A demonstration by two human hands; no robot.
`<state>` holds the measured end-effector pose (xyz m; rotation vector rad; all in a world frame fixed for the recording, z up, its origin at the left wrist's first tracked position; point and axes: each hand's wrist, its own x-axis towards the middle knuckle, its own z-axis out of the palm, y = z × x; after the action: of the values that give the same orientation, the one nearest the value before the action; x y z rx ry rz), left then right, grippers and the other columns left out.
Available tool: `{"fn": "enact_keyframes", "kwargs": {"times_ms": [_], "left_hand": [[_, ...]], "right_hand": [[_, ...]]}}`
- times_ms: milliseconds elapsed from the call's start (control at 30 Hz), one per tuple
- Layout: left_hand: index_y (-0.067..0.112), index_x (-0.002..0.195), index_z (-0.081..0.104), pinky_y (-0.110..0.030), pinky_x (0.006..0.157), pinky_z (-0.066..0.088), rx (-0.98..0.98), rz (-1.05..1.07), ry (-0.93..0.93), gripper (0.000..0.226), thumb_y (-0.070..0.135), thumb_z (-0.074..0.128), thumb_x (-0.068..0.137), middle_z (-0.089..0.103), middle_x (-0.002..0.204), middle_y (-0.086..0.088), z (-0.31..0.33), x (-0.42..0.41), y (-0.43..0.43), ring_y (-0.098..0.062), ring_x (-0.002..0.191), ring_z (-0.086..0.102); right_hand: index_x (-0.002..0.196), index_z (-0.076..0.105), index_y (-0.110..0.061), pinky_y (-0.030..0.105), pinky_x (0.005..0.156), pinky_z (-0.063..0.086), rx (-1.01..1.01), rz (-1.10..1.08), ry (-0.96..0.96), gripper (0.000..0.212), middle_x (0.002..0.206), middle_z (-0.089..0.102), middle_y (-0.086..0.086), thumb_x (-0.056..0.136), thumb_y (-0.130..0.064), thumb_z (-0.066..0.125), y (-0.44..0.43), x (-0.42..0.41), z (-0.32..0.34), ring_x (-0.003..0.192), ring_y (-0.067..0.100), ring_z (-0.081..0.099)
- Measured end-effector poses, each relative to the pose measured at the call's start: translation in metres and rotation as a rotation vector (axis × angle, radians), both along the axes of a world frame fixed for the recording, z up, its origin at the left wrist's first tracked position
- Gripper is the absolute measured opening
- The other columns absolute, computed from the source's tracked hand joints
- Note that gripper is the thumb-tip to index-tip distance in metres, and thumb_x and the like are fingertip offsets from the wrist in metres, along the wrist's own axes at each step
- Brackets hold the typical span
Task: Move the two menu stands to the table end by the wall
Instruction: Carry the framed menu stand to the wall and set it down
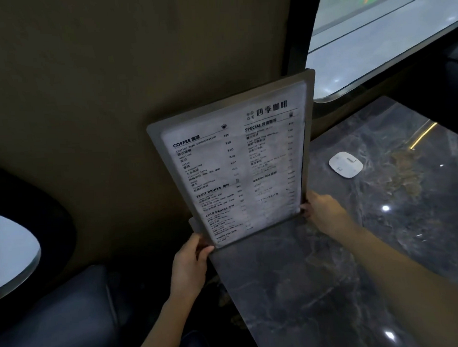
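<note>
A grey-framed menu stand (238, 160) with a white printed drinks list stands upright at the end of the dark marble table (317, 274), against the brown wall (116, 86). My left hand (190, 263) grips its lower left corner at the table's edge. My right hand (321, 206) grips its lower right corner. A second grey edge shows behind the stand at its lower left; I cannot tell whether it belongs to another menu stand.
A small white rounded device (345, 164) lies on the table to the right. A window (386, 38) runs along the far side. A dark padded seat (59, 317) sits at lower left, with a pale round tabletop (12, 253) at the left edge.
</note>
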<state>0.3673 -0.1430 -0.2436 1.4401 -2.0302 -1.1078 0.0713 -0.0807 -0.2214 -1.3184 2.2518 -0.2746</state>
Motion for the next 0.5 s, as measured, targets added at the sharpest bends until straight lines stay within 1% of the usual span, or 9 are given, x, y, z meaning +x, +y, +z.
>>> {"fn": "enact_keyframes", "kwargs": {"times_ms": [67, 167, 233, 367, 500], "left_hand": [[0.032, 0.094, 0.054, -0.005, 0.065, 0.043, -0.023, 0.044, 0.004, 0.024, 0.010, 0.059, 0.085, 0.058, 0.085, 0.026, -0.004, -0.001, 0.001, 0.009, 0.083, 0.058], [0.024, 0.094, 0.055, -0.012, 0.066, 0.044, -0.032, 0.080, 0.004, 0.017, 0.010, 0.058, 0.086, 0.059, 0.084, 0.021, -0.008, -0.002, -0.002, 0.003, 0.082, 0.058], [0.024, 0.095, 0.055, -0.012, 0.068, 0.044, -0.025, 0.081, 0.011, 0.018, 0.009, 0.058, 0.086, 0.060, 0.086, 0.020, -0.008, -0.002, -0.002, 0.004, 0.084, 0.058], [0.023, 0.094, 0.054, -0.018, 0.068, 0.047, -0.028, 0.123, 0.024, 0.016, 0.009, 0.056, 0.087, 0.064, 0.089, 0.010, -0.011, -0.006, 0.003, -0.002, 0.084, 0.060], [0.033, 0.088, 0.049, -0.011, 0.064, 0.042, -0.037, 0.135, 0.010, 0.024, 0.010, 0.054, 0.088, 0.058, 0.086, 0.020, -0.012, -0.006, 0.007, 0.003, 0.081, 0.057]], "right_hand": [[0.107, 0.048, 0.003, 0.052, 0.080, 0.049, 0.001, 0.026, -0.010, 0.021, 0.103, 0.063, 0.028, 0.090, -0.008, 0.042, -0.005, 0.000, 0.000, 0.090, 0.042, 0.060], [0.111, 0.047, 0.003, 0.050, 0.080, 0.050, -0.012, 0.042, -0.014, 0.025, 0.104, 0.063, 0.026, 0.087, -0.004, 0.044, -0.011, 0.001, -0.002, 0.091, 0.042, 0.060], [0.109, 0.047, 0.004, 0.049, 0.078, 0.049, -0.046, 0.048, 0.012, 0.024, 0.103, 0.065, 0.026, 0.086, -0.002, 0.045, -0.013, 0.001, -0.001, 0.091, 0.043, 0.061], [0.109, 0.048, 0.003, 0.049, 0.077, 0.050, -0.088, 0.053, 0.046, 0.024, 0.104, 0.066, 0.026, 0.086, -0.003, 0.047, -0.021, 0.001, 0.000, 0.093, 0.044, 0.061], [0.105, 0.047, 0.001, 0.047, 0.076, 0.050, -0.092, 0.063, 0.065, 0.021, 0.103, 0.066, 0.025, 0.085, -0.004, 0.048, -0.029, 0.002, -0.001, 0.092, 0.044, 0.061]]}}
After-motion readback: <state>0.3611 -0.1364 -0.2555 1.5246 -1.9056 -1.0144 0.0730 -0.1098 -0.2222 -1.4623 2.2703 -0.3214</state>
